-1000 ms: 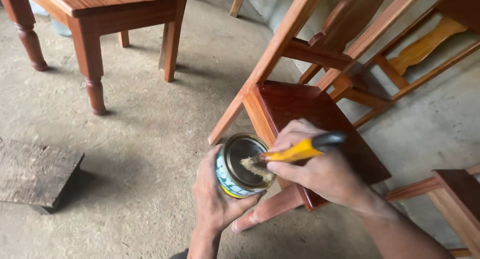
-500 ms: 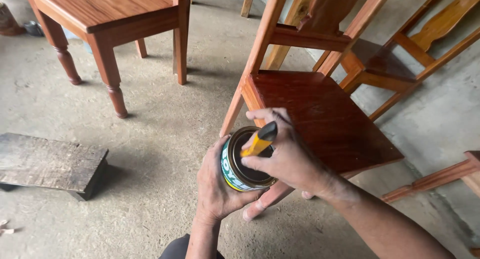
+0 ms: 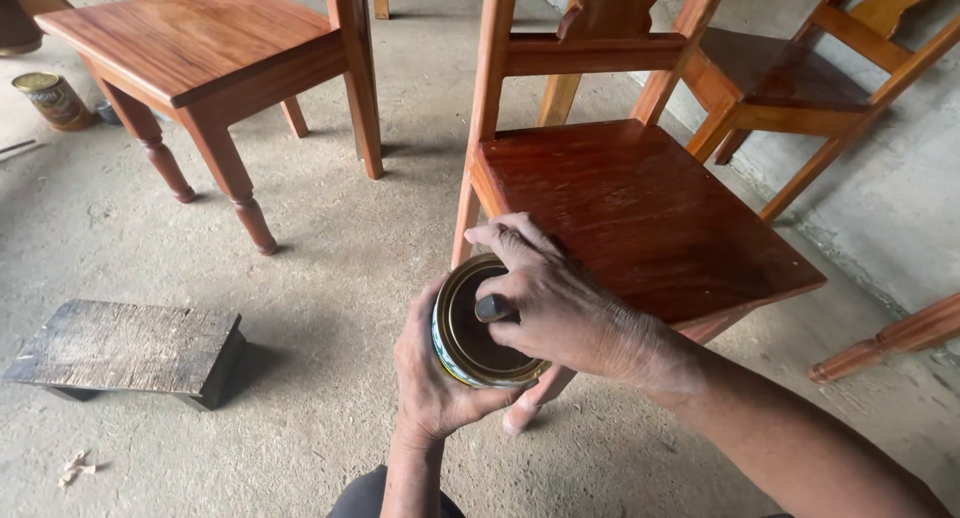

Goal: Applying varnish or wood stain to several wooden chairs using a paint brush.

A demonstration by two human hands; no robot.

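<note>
I see a small open tin [image 3: 478, 330] held low in the middle of the view, just in front of the near corner of a dark red chair seat [image 3: 640, 213]. A second ago a yellow brush handle stood clear above the tin; now only its dark butt end [image 3: 493, 307] shows, so the brush has gone deeper into the tin, which I judge to mean it is being loaded with the brown finish inside.

My left hand [image 3: 432, 378] comes up from below, palm cupped under the tin, fingers closed round its wall and thumb on the near side. My right hand [image 3: 565, 303] reaches in from the lower right, wrist bent down over the tin's mouth, fingers curled shut on the brush, with the index finger stretched toward the far rim. The bristles are hidden.

Beyond the seat rises the chair's back [image 3: 600, 38]. To the far left stands a paler wooden stool [image 3: 190, 43], and beside it, farther left, a second tin [image 3: 50, 98] sits on the concrete floor [image 3: 330, 278]. Near left lies a low weathered wood block [image 3: 125, 348]. Another chair [image 3: 800, 78] is far right.
</note>
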